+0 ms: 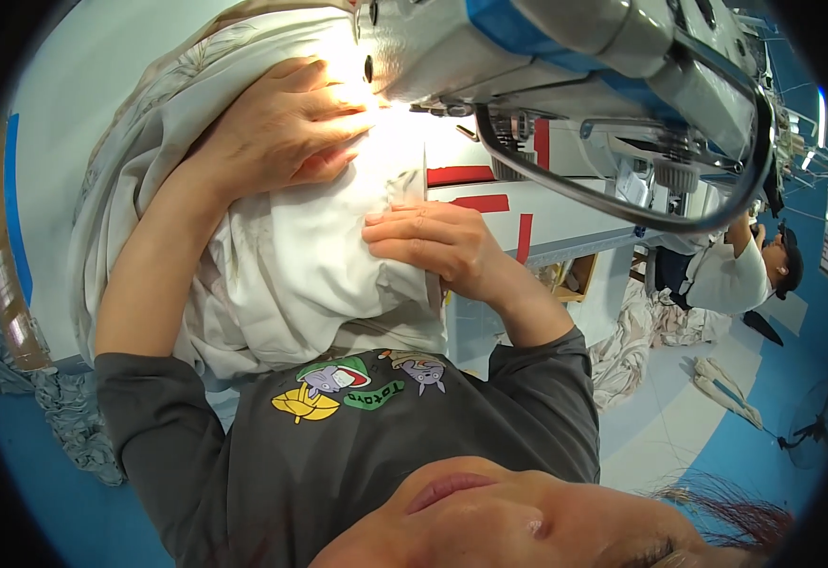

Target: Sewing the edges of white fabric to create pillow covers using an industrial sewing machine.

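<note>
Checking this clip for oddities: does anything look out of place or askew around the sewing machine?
Only the fabric piles on the floor beside the table look untidy. At the sewing machine, the left hand and right hand press the white cloth flat.

White fabric [281, 265] lay bunched on sewing table, crumpled folds spilling over near edge, faint leaf print along far side.

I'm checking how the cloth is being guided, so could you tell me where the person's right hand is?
In the head view, the right hand rests flat on the white fabric near picture centre, below the sewing machine and right of the left hand.
</note>
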`<state>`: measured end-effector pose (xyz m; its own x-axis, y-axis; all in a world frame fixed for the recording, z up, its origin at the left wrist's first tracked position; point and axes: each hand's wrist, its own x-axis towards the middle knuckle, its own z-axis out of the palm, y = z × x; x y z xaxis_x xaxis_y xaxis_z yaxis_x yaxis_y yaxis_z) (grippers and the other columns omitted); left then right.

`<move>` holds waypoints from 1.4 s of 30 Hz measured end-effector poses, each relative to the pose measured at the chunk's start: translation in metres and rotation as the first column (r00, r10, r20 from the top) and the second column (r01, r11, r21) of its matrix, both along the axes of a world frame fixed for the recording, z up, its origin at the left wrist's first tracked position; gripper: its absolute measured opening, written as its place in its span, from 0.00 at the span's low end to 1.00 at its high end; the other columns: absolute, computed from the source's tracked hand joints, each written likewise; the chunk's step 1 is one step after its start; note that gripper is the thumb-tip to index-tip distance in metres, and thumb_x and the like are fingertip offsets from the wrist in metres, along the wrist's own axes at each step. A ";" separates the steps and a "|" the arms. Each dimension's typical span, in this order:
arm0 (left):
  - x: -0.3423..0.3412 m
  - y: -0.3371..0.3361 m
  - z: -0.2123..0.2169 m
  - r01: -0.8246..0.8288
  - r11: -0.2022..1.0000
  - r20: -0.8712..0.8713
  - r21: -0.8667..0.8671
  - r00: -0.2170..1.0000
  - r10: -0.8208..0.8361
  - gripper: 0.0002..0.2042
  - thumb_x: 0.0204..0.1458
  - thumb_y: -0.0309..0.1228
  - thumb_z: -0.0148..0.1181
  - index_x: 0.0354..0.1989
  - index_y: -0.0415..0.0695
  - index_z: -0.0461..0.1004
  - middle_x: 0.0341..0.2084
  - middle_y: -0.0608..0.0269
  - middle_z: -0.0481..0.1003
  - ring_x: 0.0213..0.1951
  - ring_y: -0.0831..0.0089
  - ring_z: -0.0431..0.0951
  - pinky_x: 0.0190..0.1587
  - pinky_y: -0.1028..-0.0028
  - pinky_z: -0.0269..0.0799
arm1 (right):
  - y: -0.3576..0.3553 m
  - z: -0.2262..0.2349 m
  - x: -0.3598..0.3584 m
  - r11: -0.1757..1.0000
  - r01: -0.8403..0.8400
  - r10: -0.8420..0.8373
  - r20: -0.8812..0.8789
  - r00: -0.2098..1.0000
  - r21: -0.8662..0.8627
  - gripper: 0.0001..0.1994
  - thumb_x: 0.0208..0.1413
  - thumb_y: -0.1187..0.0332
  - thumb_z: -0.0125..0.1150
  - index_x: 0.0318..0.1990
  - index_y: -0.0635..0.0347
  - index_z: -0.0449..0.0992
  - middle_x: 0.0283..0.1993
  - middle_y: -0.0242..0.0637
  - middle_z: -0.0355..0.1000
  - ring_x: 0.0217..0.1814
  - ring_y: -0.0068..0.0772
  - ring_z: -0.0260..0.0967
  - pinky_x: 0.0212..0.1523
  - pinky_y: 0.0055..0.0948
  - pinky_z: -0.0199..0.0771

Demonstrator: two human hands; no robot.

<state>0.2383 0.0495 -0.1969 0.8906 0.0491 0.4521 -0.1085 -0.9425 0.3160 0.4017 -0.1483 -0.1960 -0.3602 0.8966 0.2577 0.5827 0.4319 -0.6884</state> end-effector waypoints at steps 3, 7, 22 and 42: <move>0.000 0.010 -0.007 0.011 0.998 -0.044 -0.056 0.999 -0.013 0.11 0.38 0.28 0.61 0.34 0.48 0.74 0.36 0.70 0.73 0.41 0.68 0.71 0.44 0.69 0.68 | 0.001 -0.007 0.005 0.999 0.045 -0.044 0.047 0.998 -0.025 0.11 0.43 0.72 0.58 0.37 0.60 0.75 0.44 0.35 0.75 0.48 0.37 0.73 0.51 0.36 0.73; 0.000 0.033 -0.028 -0.010 0.994 0.208 0.109 0.978 -0.013 0.07 0.38 0.25 0.60 0.28 0.46 0.72 0.31 0.64 0.73 0.36 0.65 0.72 0.40 0.69 0.70 | 0.004 -0.009 0.010 0.991 0.105 -0.099 0.082 0.992 -0.082 0.11 0.43 0.72 0.59 0.37 0.59 0.76 0.43 0.34 0.75 0.47 0.36 0.74 0.50 0.36 0.73; -0.068 -0.107 0.050 -0.671 0.638 -0.689 -0.378 0.664 0.290 0.44 0.41 0.30 0.64 0.67 0.42 0.45 0.64 0.50 0.51 0.65 0.53 0.51 0.65 0.68 0.48 | -0.041 -0.006 -0.030 0.972 0.173 -0.188 0.086 0.978 0.157 0.15 0.41 0.76 0.58 0.41 0.56 0.76 0.44 0.30 0.70 0.48 0.32 0.69 0.45 0.27 0.74; -0.071 -0.171 -0.005 -0.353 0.842 0.000 -0.408 0.922 0.386 0.11 0.42 0.21 0.61 0.37 0.42 0.77 0.29 0.64 0.74 0.31 0.66 0.74 0.32 0.71 0.68 | -0.073 -0.033 -0.045 0.805 0.367 -0.414 -0.001 0.910 0.466 0.10 0.35 0.73 0.65 0.30 0.57 0.77 0.32 0.30 0.71 0.38 0.32 0.70 0.44 0.36 0.75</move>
<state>0.1677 -0.1213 -0.2021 0.7333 0.5552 0.3926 0.1826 -0.7169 0.6728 0.3564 -0.2212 -0.2287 -0.0482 0.7613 0.6467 0.8212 0.3988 -0.4082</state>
